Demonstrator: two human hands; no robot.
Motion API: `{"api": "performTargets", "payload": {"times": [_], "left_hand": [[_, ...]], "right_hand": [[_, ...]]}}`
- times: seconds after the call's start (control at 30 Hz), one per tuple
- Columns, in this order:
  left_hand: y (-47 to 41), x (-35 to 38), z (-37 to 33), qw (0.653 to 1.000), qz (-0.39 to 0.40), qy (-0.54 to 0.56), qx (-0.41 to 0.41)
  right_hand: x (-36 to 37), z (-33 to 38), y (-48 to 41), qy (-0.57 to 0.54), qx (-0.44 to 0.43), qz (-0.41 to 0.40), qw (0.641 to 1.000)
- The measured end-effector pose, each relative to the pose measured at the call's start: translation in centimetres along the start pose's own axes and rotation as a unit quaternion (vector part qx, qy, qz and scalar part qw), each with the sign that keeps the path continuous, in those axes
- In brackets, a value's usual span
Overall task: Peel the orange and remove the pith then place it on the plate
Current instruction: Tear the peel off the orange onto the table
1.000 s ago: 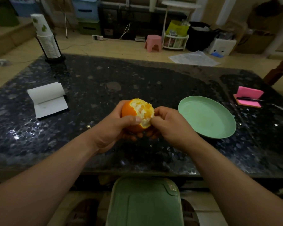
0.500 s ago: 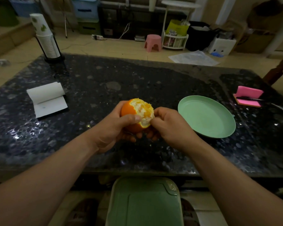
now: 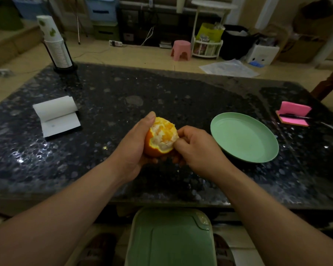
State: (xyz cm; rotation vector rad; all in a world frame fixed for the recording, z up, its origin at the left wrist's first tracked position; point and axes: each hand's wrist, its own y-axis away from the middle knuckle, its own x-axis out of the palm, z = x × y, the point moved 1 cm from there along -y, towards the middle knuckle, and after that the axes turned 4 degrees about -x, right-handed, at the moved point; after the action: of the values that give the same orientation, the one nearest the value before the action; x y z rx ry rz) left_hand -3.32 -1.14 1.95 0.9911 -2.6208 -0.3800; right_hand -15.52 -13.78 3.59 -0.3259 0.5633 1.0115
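Note:
A partly peeled orange is held above the dark stone table; its top shows pale pith and orange flesh, with peel still on the lower left. My left hand grips it from the left and below, thumb up along its side. My right hand pinches the edge of the peel at the orange's right side. An empty green plate lies on the table just right of my right hand.
A white notepad lies at the left, a stack of paper cups stands at the far left corner, and a pink pad with a pen sits at the right. A green bin lid is below the table's near edge.
My left thumb has moved from the front of the orange up to its top left. The orange has turned, so more bare flesh faces me. My right hand still works at the peel's edge.

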Motion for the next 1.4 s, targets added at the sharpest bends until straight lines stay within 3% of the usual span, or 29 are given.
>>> {"api": "performTargets", "payload": {"times": [0.73,1.03,1.2,1.27,1.33,1.4], "left_hand": [[0.3,0.9,0.2,0.998,0.021,0.057,-0.004],[-0.8,-0.5,0.9,0.983,0.069,0.142,-0.093],[-1.0,-1.9,0.7,0.954,0.102,0.256,-0.121],[-1.2,-2.2,0.5,0.959,0.085,0.243,-0.12],[-1.4,-2.3,0.7,0.968,0.055,0.209,-0.125],[-1.6,-2.2,1.0,0.974,0.027,0.185,-0.128]], "right_hand": [[-0.3,-0.6,-0.1,0.002,-0.002,-0.027,1.0],[-0.1,-1.2,-1.2,-0.149,0.038,0.016,0.988],[0.1,-2.0,-2.2,-0.309,0.115,0.005,0.944],[0.3,-2.9,-2.8,-0.241,0.121,-0.002,0.963],[0.9,-4.0,-3.2,-0.042,0.082,-0.01,0.996],[1.7,-4.8,-3.4,0.117,0.041,-0.005,0.992]]}}
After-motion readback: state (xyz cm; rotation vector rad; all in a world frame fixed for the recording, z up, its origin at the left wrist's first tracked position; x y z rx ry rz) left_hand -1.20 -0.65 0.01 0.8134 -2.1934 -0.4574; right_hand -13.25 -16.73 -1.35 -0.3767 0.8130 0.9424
